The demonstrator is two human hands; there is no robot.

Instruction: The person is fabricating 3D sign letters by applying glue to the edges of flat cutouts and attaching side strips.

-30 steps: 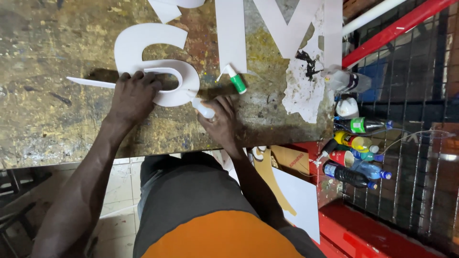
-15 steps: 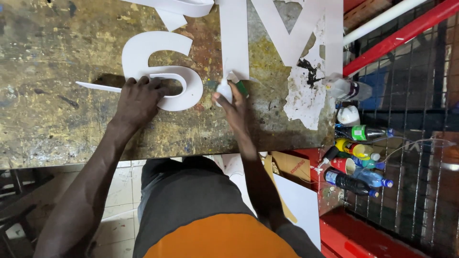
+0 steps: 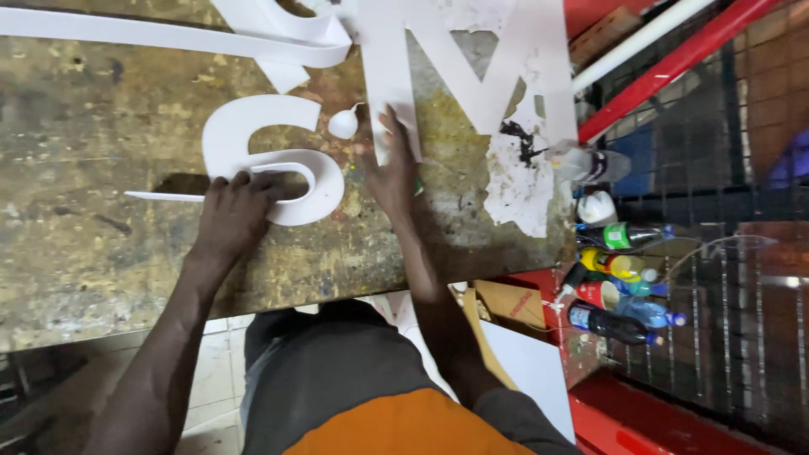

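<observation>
White letter S, one piece, lies flat on the worn, stained workbench, directly under and beyond your left fingertips. It is a clean white cut-out with smooth curves and a raised edge strip standing along its lower loop. Your left hand rests on that lower loop, fingers curled together and pressing on the strip; a thin white strip runs out flat to the left of your knuckles.

Your right hand lies flat on the bench just right of the S, fingers loosely spread, fingertips touching the lower end of one large white letter M. I cannot tell whether it holds anything beneath the palm. One small white teardrop-shaped bottle lies just left of your right fingertips, between them and the S.

Beyond both hands, one long white band curls across the top of the bench. Right of your right hand, a patch of torn white paper with a black smear sticks to the bench.

Well right of your fingers, off the bench edge, about six plastic bottles stand clustered: one clear, one green-labelled, one yellow, one red, one dark with a blue label, plus a white jug.
</observation>
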